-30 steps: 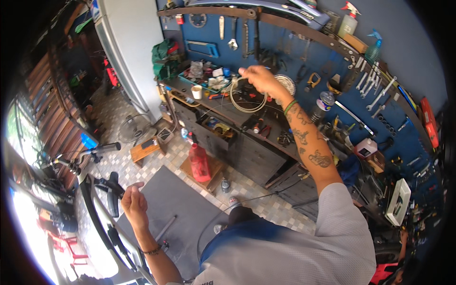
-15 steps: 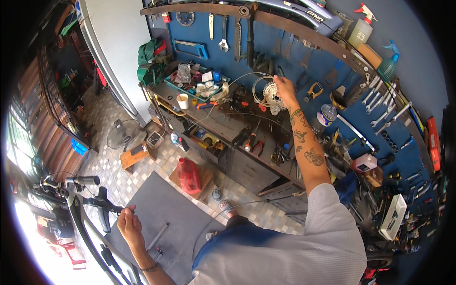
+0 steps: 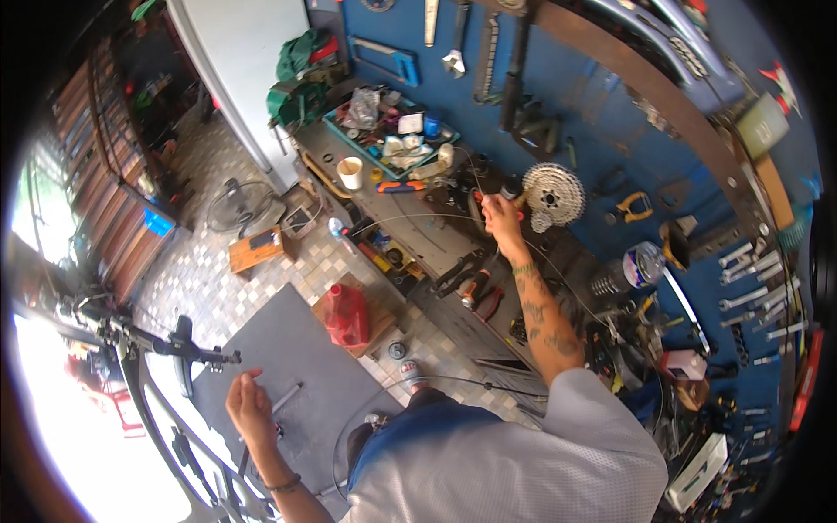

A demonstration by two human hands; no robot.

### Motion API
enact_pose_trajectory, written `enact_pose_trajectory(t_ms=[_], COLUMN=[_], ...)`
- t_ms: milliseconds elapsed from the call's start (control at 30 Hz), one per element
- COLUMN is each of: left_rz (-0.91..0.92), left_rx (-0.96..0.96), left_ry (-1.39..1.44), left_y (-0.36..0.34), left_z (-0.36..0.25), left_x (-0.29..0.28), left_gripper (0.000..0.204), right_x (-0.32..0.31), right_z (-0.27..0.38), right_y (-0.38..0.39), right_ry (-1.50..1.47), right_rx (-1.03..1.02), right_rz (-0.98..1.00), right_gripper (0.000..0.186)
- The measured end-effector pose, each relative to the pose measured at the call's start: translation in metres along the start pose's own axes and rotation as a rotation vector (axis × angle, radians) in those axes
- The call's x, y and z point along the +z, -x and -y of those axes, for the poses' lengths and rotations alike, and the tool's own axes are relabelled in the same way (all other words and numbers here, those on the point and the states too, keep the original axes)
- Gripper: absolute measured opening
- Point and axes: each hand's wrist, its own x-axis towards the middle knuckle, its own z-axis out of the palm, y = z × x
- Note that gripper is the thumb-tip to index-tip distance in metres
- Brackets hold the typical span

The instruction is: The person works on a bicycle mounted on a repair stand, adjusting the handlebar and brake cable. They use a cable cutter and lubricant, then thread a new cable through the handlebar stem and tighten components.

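Over the cluttered workbench, my right hand (image 3: 502, 218) is closed on a thin bicycle cable (image 3: 418, 216). The cable bows out to the left and trails off to the right of the hand. A bicycle cassette (image 3: 553, 193) with silver sprockets is just beyond that hand, against the blue wall. My left hand (image 3: 250, 406) is raised over the grey mat, fingers loosely bent and partly apart, with nothing visible in them. Just above it, the brake lever (image 3: 183, 353) on the handlebar of a bicycle (image 3: 139, 383) stands apart from the fingers.
A teal tray (image 3: 349, 139) of small parts and a paper cup (image 3: 350, 173) sit on the bench. Below stands a red jug (image 3: 346, 315) near the grey mat (image 3: 288, 349). Wrenches (image 3: 750, 279) hang on the wall; a fan (image 3: 240, 207) stands on the tiled floor.
My right hand has drawn back from beside the cassette toward the left, and the cable's loops have opened out. My left hand has come away from the handlebar end. The view has shifted.
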Motion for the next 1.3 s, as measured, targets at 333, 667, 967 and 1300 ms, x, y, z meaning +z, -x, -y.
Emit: enact_pose_trajectory(t_ms=[333,667,967,1300], left_rz=[0.164,-0.019,0.227,-0.586], left_rx=[0.183,0.322,0.112,0.859], left_ry=[-0.029,-0.292,-0.81,0.225], left_y=[-0.025,-0.049,-0.031,0.155], left_z=[-0.022,-0.057,-0.246,-0.442], left_x=[0.155,0.103,-0.007,-0.454], left_gripper=[0.042,0.039,0.054,0.048], right_x=[0.176,0.18,0.183,0.201], right_z=[0.081,0.102,0.079,0.051], right_y=[0.162,0.16,0.168,0.185], right_ry=[-0.504,-0.08,-0.106,-0.043], right_rx=[0.312,0.091,0.163,0.205], right_rz=[0.496,0.568,0.545,0.68], right_gripper=[0.016,0.019,0.017,0.017])
